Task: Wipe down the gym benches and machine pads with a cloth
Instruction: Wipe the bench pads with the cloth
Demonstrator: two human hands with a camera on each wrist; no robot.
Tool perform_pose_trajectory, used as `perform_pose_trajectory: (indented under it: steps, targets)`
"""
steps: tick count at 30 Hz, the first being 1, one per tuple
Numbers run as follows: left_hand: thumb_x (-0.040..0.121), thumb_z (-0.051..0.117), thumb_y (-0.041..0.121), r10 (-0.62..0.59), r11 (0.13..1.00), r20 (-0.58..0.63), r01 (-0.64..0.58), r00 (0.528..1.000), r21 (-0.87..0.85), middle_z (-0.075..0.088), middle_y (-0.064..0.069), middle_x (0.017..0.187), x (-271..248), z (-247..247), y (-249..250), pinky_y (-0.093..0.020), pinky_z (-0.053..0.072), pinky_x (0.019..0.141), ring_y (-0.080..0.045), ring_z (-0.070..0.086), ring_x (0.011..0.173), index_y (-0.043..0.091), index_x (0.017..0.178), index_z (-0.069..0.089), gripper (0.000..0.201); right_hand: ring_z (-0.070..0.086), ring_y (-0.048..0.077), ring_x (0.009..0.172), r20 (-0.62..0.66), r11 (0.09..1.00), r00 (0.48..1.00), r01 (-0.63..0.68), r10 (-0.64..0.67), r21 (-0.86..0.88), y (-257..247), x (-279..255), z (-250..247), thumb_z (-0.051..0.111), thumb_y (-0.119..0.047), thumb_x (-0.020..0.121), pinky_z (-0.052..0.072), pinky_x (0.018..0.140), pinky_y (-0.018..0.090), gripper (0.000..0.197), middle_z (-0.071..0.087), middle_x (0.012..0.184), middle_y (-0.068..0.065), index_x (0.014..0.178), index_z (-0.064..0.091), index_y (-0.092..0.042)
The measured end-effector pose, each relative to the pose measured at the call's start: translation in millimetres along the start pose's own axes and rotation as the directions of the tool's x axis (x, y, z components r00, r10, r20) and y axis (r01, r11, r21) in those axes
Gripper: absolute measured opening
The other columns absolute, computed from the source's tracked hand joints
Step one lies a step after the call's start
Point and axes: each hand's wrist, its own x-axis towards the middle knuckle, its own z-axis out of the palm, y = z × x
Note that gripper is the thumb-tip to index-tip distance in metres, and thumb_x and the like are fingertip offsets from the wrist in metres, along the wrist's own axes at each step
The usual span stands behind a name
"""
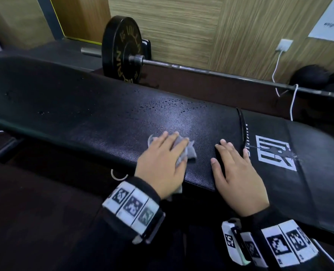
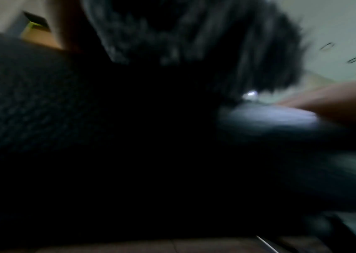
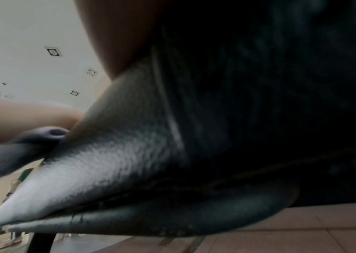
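A long black padded gym bench (image 1: pixel 103 114) runs from the far left to the near right, with water droplets on its far half. My left hand (image 1: pixel 162 159) lies flat on a crumpled grey cloth (image 1: pixel 189 153) and presses it onto the pad near the front edge. The cloth (image 2: pixel 194 34) fills the top of the blurred left wrist view. My right hand (image 1: pixel 236 173) rests flat on the pad beside it, fingers straight, holding nothing. A white logo (image 1: pixel 273 153) marks the pad just right of that hand. In the right wrist view the bench edge (image 3: pixel 107 171) is close, with the cloth (image 3: pixel 20 147) at left.
Behind the bench a barbell (image 1: pixel 201 70) with a black weight plate (image 1: pixel 122 49) lies along the wood-panelled wall. A white cable (image 1: pixel 275 69) hangs from a wall socket (image 1: pixel 284 45). Dark round objects (image 1: pixel 311 75) sit at the far right. Dark floor lies in front.
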Motion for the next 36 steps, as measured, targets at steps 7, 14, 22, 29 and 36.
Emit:
perform_pose_trajectory:
  steps: [7,14,22,29,36]
  targets:
    - [0.089,0.031,0.037,-0.061,0.998,0.055,0.063,0.997,-0.019,0.044,0.004,0.145,-26.4,-30.6,-75.7,-0.035,0.032,0.108,-0.018,0.038,0.135,0.031,0.138,0.047,0.051,0.018,0.014,0.143,0.116,0.999,0.992,0.038,-0.039,0.010,4.6,-0.7,-11.0,0.036,-0.033,0.097,0.002,0.116,0.032,0.050,0.025,0.154,0.001,0.143,0.035,-0.012]
    - [0.096,0.041,0.035,-0.372,0.928,-0.007,0.371,0.928,-0.029,0.028,0.005,0.153,8.3,-23.9,-117.5,-0.042,0.022,0.112,-0.017,0.021,0.142,0.036,0.142,0.038,0.046,0.001,0.002,0.143,0.328,0.996,0.941,0.077,-0.088,0.047,11.0,5.0,-33.6,0.033,-0.037,0.098,-0.007,0.112,0.020,0.055,0.005,0.157,-0.010,0.149,0.017,-0.021]
    - [0.097,0.028,0.050,-0.017,0.997,0.096,0.024,0.995,-0.068,0.021,0.003,0.156,33.2,5.1,-27.5,-0.032,-0.001,0.113,-0.017,0.013,0.144,0.030,0.146,0.029,0.053,0.037,0.004,0.131,0.502,0.957,0.842,0.275,-0.195,-0.090,24.7,37.6,-70.2,0.039,-0.036,0.097,0.024,0.107,0.014,0.041,0.037,0.145,-0.010,0.136,0.043,-0.023]
    - [0.089,0.005,0.064,-0.164,0.976,0.065,0.171,0.984,-0.133,0.016,0.016,0.155,15.9,-13.1,-82.6,-0.041,-0.007,0.116,-0.003,0.004,0.144,0.038,0.146,0.024,0.065,0.048,0.014,0.118,0.567,0.843,0.733,0.525,-0.375,-0.121,-12.4,88.1,-69.7,0.043,-0.042,0.095,0.036,0.100,0.029,0.039,0.046,0.126,-0.005,0.128,0.046,-0.022]
    - [0.094,0.017,0.056,-0.315,0.946,-0.010,0.314,0.949,0.081,0.024,0.023,0.152,0.3,-22.4,-126.3,-0.047,0.004,0.117,-0.010,0.013,0.145,0.051,0.139,0.030,0.048,-0.001,0.009,0.144,0.608,0.618,0.388,0.753,-0.693,0.225,-58.2,117.0,-38.6,0.055,-0.030,0.093,-0.002,0.117,0.023,0.060,0.003,0.158,-0.007,0.142,0.024,-0.044]
